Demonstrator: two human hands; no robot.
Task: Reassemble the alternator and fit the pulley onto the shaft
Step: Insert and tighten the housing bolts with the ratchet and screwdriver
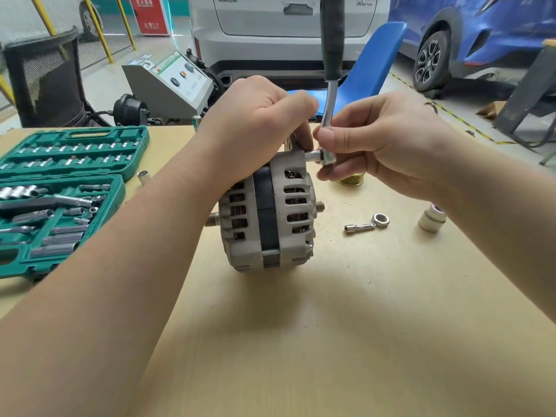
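My left hand (pixel 255 127) grips the alternator (pixel 266 218) top, right hand (pixel 382 145) pinches the ratchet (pixel 329 115) head w/ socket, pulley (pixel 350 179) just behind it.

ratchet handle (pixel 332 37) cut off at top | pulley (pixel 350 179) mostly hidden behind right hand (pixel 382 149)

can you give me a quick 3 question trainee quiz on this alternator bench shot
1. True or false: the pulley is already fitted on the alternator shaft.
2. Which hand grips the head of the ratchet? A) left hand B) right hand C) neither
3. Fill in: the green socket case lies open on the person's ____ side of the table.

Key
1. False: it sits on the table behind the right hand, and the shaft end is bare.
2. B; the left hand holds the top of the alternator.
3. left
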